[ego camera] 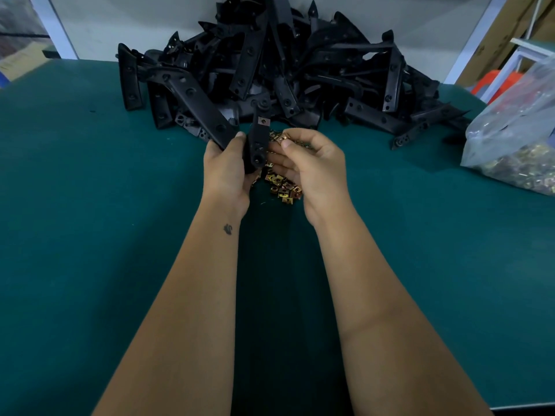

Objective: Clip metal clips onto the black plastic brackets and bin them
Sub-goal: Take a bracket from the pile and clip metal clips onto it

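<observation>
While the left hand [226,166] wraps its grip round the lower end of one black bracket [257,139] and holds it upright above the desk [90,235], a metal clip [264,120] already sits on the bracket's upper end. The right hand [309,163], just beside the bracket, appears to pinch a second clip [281,138] between thumb and fingertips, though the piece is small and partly hidden.

As I judge it, the main risk is the small clip slipping from that pinch or going on crooked, since the bracket is steadied only at one end and could twist as the clip is pushed home. A dropped clip would fall among the loose clips [285,190] lying on the desk under the hands, which costs little. A half-seated clip is worse, as it could go unnoticed.

Behind the hands, the pile of brackets [270,70] is heaped loosely, and a careless reach could send pieces sliding. At the right, a plastic bag [516,139] holds more clips. No bin shows in this view.
</observation>
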The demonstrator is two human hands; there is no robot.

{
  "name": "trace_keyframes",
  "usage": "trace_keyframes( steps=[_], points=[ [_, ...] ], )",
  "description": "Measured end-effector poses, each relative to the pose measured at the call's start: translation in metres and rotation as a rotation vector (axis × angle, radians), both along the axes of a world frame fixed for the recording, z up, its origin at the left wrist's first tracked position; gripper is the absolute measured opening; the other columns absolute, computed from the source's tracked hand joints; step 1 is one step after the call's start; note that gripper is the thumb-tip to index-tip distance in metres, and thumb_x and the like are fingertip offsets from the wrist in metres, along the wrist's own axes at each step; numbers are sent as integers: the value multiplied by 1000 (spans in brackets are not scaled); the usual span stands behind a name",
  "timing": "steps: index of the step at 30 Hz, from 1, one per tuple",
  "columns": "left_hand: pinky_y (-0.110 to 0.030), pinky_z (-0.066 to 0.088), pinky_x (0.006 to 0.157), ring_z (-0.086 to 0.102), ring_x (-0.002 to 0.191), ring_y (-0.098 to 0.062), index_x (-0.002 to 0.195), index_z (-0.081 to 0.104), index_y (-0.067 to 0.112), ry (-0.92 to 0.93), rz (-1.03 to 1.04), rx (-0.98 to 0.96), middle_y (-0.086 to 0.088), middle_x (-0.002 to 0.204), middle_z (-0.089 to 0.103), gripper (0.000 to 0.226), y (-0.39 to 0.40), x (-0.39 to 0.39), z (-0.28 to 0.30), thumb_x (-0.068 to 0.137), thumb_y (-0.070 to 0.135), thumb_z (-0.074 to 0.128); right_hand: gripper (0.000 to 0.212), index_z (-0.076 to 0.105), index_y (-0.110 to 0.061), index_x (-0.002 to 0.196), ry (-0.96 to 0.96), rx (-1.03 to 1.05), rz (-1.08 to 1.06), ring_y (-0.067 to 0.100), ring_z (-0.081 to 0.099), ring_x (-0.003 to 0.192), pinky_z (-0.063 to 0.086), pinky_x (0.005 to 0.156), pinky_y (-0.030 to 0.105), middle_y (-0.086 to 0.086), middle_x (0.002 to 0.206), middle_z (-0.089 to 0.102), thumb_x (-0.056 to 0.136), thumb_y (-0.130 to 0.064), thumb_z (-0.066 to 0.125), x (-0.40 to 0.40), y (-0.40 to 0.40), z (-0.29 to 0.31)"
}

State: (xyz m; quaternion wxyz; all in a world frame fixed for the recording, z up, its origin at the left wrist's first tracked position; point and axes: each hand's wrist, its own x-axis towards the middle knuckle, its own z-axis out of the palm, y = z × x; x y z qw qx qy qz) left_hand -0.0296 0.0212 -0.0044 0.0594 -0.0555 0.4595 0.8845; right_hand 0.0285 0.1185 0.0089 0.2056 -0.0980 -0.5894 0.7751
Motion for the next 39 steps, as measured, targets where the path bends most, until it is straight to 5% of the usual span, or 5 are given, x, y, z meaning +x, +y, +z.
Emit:
trace_keyframes(
  steps=[7,11,25,30,39],
  points=[
    [-24,53,59,66,65,-8,98,54,15,-8,-1,11,1,83,66,4,1,0,0,100,13,54,18,68,-16,90,-3,88,-57,34,71,97,60,83,39,20,102,72,91,1,62,-3,-1,-4],
    [-24,53,59,68,66,-8,99,55,15,-8,-7,13,1,84,68,2,1,0,0,100,14,54,17,68,-16,91,2,93,-40,23,73,81,58,69,28,14,91,75,92,-1,62,-2,0,-4],
    [-24,53,57,67,67,-10,100,56,13,-23,-4,84,-2,84,67,4,2,-1,0,100,11,53,28,71,-17,94,28,114,-31,10,70,79,56,71,21,1,82,73,85,9,66,-3,0,-4],
    [-25,55,58,69,62,-9,100,57,13,-27,-9,119,1,73,70,4,1,-2,-1,100,10,53,15,70,-4,97,0,37,-10,29,72,92,60,73,28,18,98,72,89,6,64,-1,-2,-2],
    [-33,57,69,67,77,-17,101,55,13,1,-27,107,-3,84,68,4,2,-4,-2,102,13,51,9,67,-6,86,-57,-16,30,14,67,72,56,60,25,9,86,68,89,2,65,0,-4,2]
  ],
)
